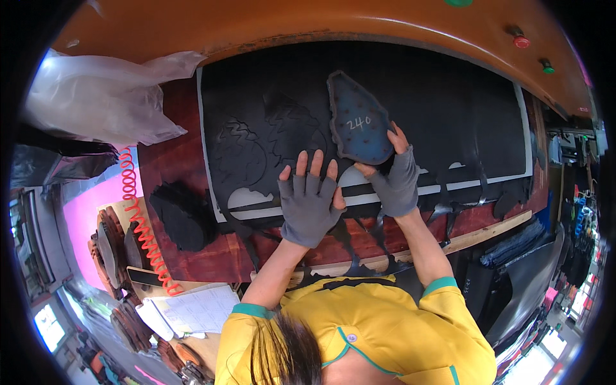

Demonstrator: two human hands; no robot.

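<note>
Operator: Cutting die (359, 122), blue-grey, teardrop-shaped: location?

Inspector: Resting on black sheet material (443, 102), upper centre of the counter (176, 250). Gripped at lower edge by right hand (394, 179), gloved fingers clamped on the rim.

Operator: Left hand (308, 199)?

Inspector: Fingers spread apart, pressed flat on the black sheet just beside the die, gripping nothing.

Operator: Surroundings?

Inspector: Cut-out openings in the sheet left of the hand. Stack of black cut pieces (183, 215) farther left. Red coiled cord (141, 224) beyond. Clear plastic bag (102, 96) at upper left. Paper sheets (196, 311) near lower edge.
</note>
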